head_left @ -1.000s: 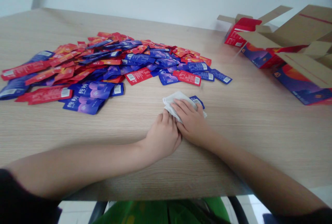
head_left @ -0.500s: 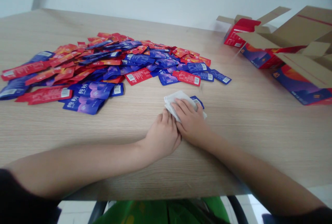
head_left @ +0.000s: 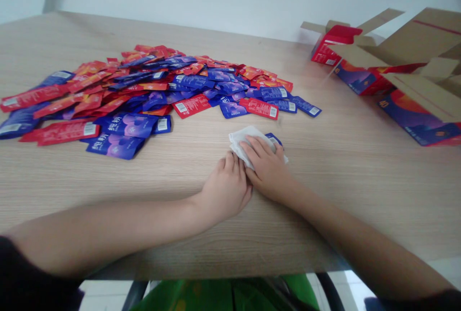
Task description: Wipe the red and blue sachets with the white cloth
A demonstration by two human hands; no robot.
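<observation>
The open fingers (head_left: pixel 259 145) of the right hand (head_left: pixel 267 174) are laid flat on a white cloth (head_left: pixel 245 140), and a blue packet (head_left: pixel 274 139) is partly covered by it. The left hand (head_left: pixel 225 188) is kept just beside, with bent fingers (head_left: pixel 230 162) gripping nothing. A big pile of red and blue packets (head_left: pixel 144 94) is heaped on the far left of the worktop (head_left: pixel 360 195), and an open cardboard box (head_left: pixel 421 46) is seen far right.

My table (head_left: pixel 324 234) holds the sachet pile (head_left: pixel 144 92), with an open carton (head_left: pixel 418 46) right of it. Before the pile, my right hand (head_left: pixel 266 169) lies on a cloth (head_left: pixel 245 140), my left hand (head_left: pixel 225 188) beside it.
</observation>
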